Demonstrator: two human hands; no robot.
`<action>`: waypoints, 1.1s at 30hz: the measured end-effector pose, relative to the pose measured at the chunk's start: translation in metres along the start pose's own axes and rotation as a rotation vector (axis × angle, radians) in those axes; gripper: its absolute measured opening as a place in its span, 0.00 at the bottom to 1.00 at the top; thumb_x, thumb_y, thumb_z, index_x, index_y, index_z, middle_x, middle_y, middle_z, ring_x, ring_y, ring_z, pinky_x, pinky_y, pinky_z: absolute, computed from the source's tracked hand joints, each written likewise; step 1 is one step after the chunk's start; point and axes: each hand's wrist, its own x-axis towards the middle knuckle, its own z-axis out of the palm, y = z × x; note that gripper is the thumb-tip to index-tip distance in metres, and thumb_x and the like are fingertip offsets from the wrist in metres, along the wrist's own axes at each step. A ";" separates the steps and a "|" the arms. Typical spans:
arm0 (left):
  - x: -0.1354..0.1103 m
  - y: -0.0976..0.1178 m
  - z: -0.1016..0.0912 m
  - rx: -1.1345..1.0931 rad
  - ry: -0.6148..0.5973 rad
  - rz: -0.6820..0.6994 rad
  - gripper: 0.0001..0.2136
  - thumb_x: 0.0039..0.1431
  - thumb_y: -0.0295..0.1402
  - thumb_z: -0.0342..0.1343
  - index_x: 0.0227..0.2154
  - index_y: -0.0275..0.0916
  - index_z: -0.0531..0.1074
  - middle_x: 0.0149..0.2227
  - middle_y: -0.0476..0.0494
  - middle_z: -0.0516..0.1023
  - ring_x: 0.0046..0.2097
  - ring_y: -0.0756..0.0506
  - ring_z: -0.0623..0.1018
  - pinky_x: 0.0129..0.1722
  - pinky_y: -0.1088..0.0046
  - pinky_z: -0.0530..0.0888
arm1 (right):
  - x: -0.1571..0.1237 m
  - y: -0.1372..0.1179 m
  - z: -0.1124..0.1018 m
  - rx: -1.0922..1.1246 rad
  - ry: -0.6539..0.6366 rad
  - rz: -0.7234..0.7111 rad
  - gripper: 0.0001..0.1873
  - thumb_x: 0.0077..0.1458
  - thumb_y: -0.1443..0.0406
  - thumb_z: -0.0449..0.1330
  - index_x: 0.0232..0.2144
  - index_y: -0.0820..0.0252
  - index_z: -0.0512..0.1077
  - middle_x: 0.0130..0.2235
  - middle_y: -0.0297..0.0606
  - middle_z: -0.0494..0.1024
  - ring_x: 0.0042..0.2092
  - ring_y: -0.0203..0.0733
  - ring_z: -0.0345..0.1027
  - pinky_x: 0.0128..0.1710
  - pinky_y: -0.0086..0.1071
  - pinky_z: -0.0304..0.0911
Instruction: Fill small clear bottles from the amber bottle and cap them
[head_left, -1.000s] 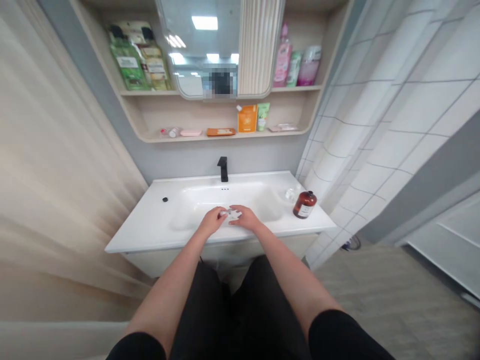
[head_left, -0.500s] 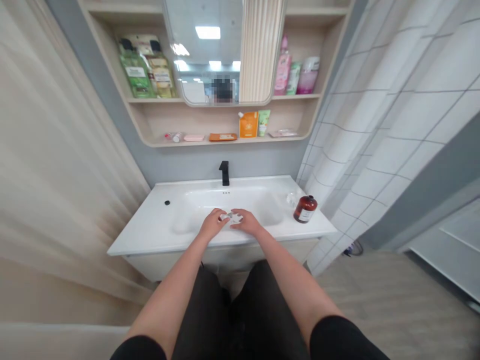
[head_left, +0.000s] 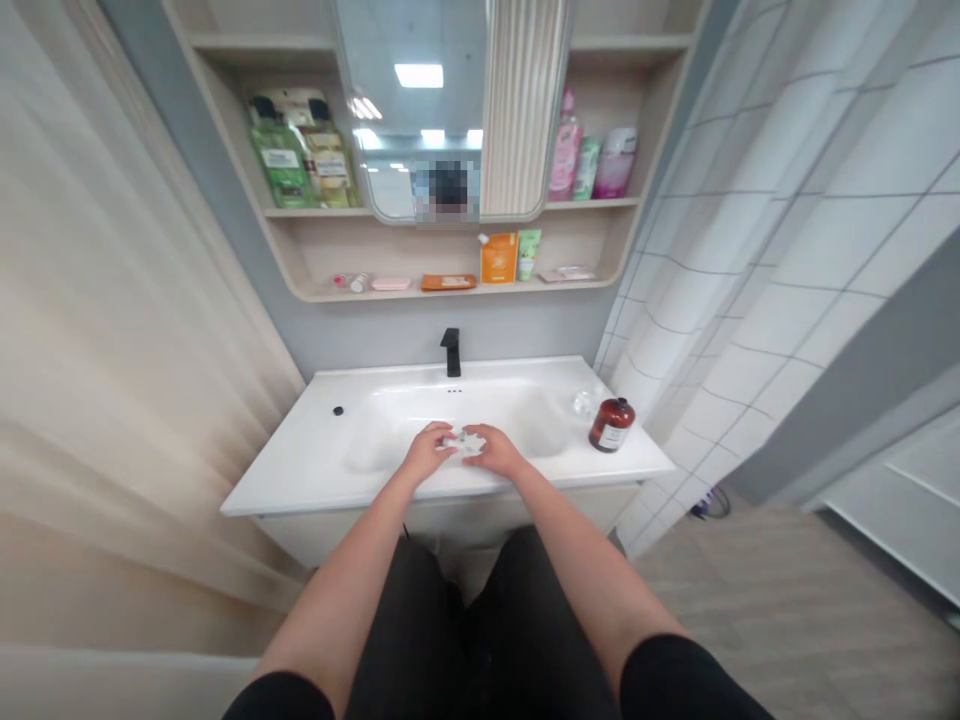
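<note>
Over the front part of the white sink basin [head_left: 510, 405], both hands meet around a small white and grey object [head_left: 469, 443]. Its kind is too small and blurred to make out. My left hand [head_left: 429, 450] closes its fingers and thumb on the left end. From the other side, my right hand [head_left: 493, 449] curls round the right end. Part of the object is hidden by the fingers. Behind the hands, at the back of the basin, stands a black faucet [head_left: 452, 352].
On the counter's right are a brown bottle [head_left: 613, 425] with a white label and a clear glass-like item [head_left: 585, 403]. A black round piece [head_left: 338, 411] lies on the left. Above, a shelf unit [head_left: 450, 296] with a mirror [head_left: 420, 110] carries bottles, an orange pouch [head_left: 499, 259] and tubes.
The camera view has tilted up slightly, so everything sits a bit lower. Both hands still hold the small object, which has shifted slightly between the fingers.
</note>
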 end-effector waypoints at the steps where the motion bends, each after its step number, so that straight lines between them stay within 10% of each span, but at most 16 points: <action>1: 0.000 0.000 0.000 -0.020 0.001 0.006 0.08 0.55 0.32 0.70 0.39 0.40 0.82 0.57 0.37 0.78 0.52 0.41 0.83 0.50 0.61 0.83 | 0.000 0.000 0.000 0.000 -0.003 -0.004 0.39 0.43 0.59 0.82 0.59 0.53 0.80 0.58 0.47 0.82 0.55 0.57 0.79 0.49 0.45 0.77; 6: 0.001 0.005 0.001 -0.019 0.051 -0.058 0.15 0.54 0.36 0.72 0.43 0.39 0.80 0.62 0.35 0.74 0.43 0.46 0.83 0.47 0.63 0.82 | -0.001 0.000 0.000 0.015 0.022 0.014 0.39 0.43 0.60 0.81 0.59 0.56 0.79 0.59 0.49 0.82 0.55 0.56 0.78 0.49 0.45 0.77; 13: 0.003 0.016 -0.003 0.310 -0.051 -0.177 0.19 0.63 0.48 0.63 0.25 0.42 0.69 0.27 0.49 0.72 0.33 0.45 0.73 0.38 0.68 0.71 | -0.002 -0.005 0.001 0.020 0.053 0.034 0.40 0.42 0.59 0.80 0.59 0.55 0.78 0.58 0.48 0.82 0.53 0.54 0.78 0.48 0.43 0.77; 19: 0.001 0.021 -0.005 0.343 -0.050 -0.043 0.17 0.65 0.44 0.61 0.24 0.42 0.67 0.31 0.47 0.73 0.35 0.45 0.73 0.40 0.68 0.70 | -0.003 -0.010 -0.002 0.044 0.053 0.038 0.39 0.39 0.59 0.80 0.56 0.53 0.79 0.57 0.46 0.82 0.51 0.52 0.78 0.45 0.42 0.78; 24: -0.001 0.021 -0.002 0.195 0.000 -0.066 0.10 0.66 0.41 0.59 0.44 0.42 0.76 0.46 0.44 0.81 0.39 0.46 0.79 0.44 0.67 0.75 | -0.002 -0.022 -0.005 0.105 0.204 0.149 0.36 0.43 0.56 0.77 0.54 0.52 0.74 0.53 0.44 0.82 0.47 0.50 0.79 0.46 0.44 0.78; 33: 0.000 0.018 -0.003 0.239 -0.093 -0.146 0.14 0.69 0.46 0.56 0.42 0.43 0.80 0.45 0.43 0.85 0.42 0.42 0.81 0.47 0.65 0.75 | -0.082 -0.034 -0.092 0.126 0.640 0.152 0.39 0.52 0.50 0.73 0.61 0.52 0.64 0.57 0.48 0.75 0.51 0.52 0.80 0.54 0.50 0.78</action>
